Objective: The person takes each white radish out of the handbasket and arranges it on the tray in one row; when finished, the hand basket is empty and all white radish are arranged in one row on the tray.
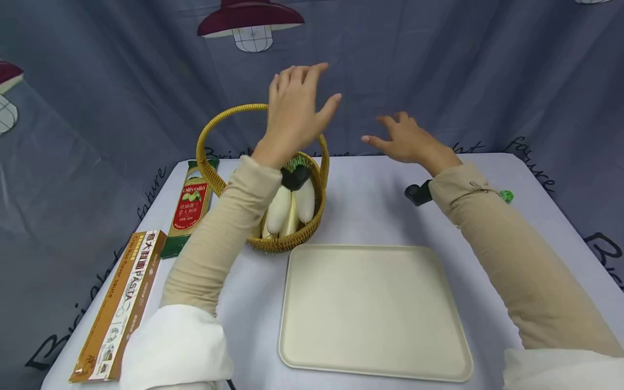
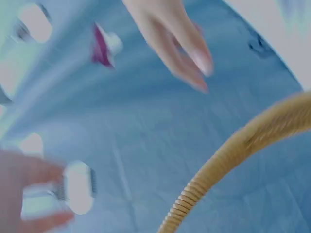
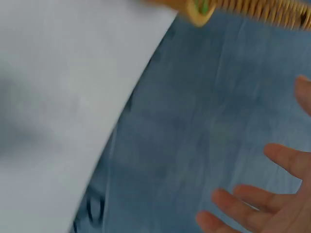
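My left hand (image 1: 294,111) is raised above the wicker basket (image 1: 287,246), fingers spread and holding nothing. It overlaps the basket's arched handle (image 1: 200,149) in the head view. In the left wrist view the handle (image 2: 214,167) curves past, apart from the fingers. Inside the basket lie several long pale pieces (image 1: 279,211) with dark tops, like vegetables or fruit, partly hidden by my forearm. To the right, my right hand (image 1: 407,138) hovers over the table's far edge with loosely spread fingers. The right wrist view shows that hand (image 3: 282,199) grasping nothing.
A cream tray (image 1: 375,314) lies at the table's front middle. At left are a pasta box (image 1: 122,309) and an Olivoilà packet (image 1: 190,203). Under my right forearm, a black object (image 1: 418,194) and a green piece (image 1: 507,196) peek out. A grey-blue curtain (image 1: 414,65) hangs behind.
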Demonstrator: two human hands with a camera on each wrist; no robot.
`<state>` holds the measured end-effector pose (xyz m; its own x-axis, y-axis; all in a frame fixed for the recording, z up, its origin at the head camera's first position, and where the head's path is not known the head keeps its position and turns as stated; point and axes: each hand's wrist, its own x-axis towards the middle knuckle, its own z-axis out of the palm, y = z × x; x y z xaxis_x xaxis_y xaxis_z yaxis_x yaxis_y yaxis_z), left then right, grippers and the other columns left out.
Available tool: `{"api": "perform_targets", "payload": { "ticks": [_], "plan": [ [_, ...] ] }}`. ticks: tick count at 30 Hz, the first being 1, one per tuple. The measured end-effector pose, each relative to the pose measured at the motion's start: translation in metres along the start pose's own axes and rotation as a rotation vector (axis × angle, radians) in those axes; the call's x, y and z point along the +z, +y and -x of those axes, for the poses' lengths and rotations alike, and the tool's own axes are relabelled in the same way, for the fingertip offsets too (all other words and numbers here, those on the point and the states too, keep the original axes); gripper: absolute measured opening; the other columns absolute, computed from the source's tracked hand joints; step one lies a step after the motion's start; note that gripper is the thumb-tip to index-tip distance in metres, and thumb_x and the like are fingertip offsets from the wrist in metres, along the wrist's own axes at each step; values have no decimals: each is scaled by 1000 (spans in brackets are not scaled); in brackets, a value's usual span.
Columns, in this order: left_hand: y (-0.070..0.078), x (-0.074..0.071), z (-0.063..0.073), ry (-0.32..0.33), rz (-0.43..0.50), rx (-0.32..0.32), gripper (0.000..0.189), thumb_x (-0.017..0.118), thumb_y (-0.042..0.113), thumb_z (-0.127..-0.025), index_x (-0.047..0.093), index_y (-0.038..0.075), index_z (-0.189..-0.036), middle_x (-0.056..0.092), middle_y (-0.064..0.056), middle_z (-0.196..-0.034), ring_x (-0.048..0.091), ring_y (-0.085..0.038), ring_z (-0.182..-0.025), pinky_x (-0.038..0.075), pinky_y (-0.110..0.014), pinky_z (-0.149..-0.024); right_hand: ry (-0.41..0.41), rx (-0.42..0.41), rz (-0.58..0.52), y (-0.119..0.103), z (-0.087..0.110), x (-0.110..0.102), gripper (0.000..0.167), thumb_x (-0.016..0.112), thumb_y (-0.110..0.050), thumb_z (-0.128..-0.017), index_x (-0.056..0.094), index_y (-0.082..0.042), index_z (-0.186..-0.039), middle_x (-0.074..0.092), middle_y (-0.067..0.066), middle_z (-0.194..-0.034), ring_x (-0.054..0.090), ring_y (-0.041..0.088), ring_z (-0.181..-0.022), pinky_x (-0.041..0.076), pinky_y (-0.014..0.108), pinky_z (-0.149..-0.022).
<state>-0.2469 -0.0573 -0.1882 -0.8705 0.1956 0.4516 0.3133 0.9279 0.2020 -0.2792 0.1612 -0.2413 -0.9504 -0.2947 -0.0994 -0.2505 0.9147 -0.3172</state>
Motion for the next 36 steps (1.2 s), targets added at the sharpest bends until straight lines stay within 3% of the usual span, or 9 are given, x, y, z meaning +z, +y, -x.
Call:
{"api": "perform_targets", "payload": {
  "ticks": [3,5,7,10,14,18,23,31,36],
  "plan": [
    [-14,-11,47,198,130,15,45,49,42,-89,50,18,-128,53,-2,-127,45,-22,-117,35,-38,-97,-15,-85,-91,-10,7,16,77,36,-60,-88,22,-8,-144,23,27,-143,31,42,-128,31,58,-100],
    [-29,-9,79,303,223,-9,39,54,36,-87,56,13,-120,57,-5,-119,50,-24,-108,39,-39,-88,-46,-118,-151,-17,10,27,69,40,-54,-90,29,-10,-141,35,23,-139,42,38,-121,39,53,-96],
    [-50,1,107,370,297,-51,36,58,31,-86,59,10,-115,58,-8,-114,51,-26,-104,38,-41,-87,-87,-138,-205,-25,14,37,59,44,-48,-91,36,-12,-137,44,18,-133,50,33,-115,45,48,-91],
    [-85,25,144,390,361,-177,34,59,26,-85,58,7,-113,53,-13,-114,46,-29,-107,34,-45,-92,-118,-178,-290,-39,23,51,50,46,-44,-91,42,-16,-133,48,13,-131,53,29,-114,47,45,-89],
    [-122,62,176,299,445,-366,37,56,28,-88,54,5,-117,40,-17,-125,34,-30,-120,26,-49,-99,-108,-247,-401,-61,36,65,50,50,-40,-91,41,-15,-134,47,12,-132,51,27,-114,47,42,-90],
    [-137,88,190,194,543,-451,41,51,33,-91,51,10,-125,30,-17,-139,24,-32,-132,23,-53,-105,-66,-279,-480,-83,41,77,54,52,-36,-90,37,-13,-137,45,14,-133,50,26,-114,47,38,-92],
    [-139,107,199,94,666,-455,43,42,37,-95,47,15,-131,31,-16,-141,34,-32,-127,33,-48,-101,-12,-264,-530,-106,42,90,60,53,-36,-89,31,-14,-140,33,15,-140,45,29,-120,45,39,-95],
    [-141,117,204,99,760,-418,46,28,38,-99,37,14,-136,36,-11,-140,29,-24,-133,23,-42,-110,35,-150,-525,-119,29,109,67,53,-40,-89,23,-15,-143,20,18,-146,28,31,-134,32,50,-105],
    [-143,118,203,109,780,-391,44,25,35,-100,38,13,-135,37,-10,-141,28,-22,-134,22,-40,-112,-6,-58,-532,-117,15,113,71,52,-40,-89,17,-12,-144,21,22,-146,28,35,-133,32,51,-105]
  ]
}}
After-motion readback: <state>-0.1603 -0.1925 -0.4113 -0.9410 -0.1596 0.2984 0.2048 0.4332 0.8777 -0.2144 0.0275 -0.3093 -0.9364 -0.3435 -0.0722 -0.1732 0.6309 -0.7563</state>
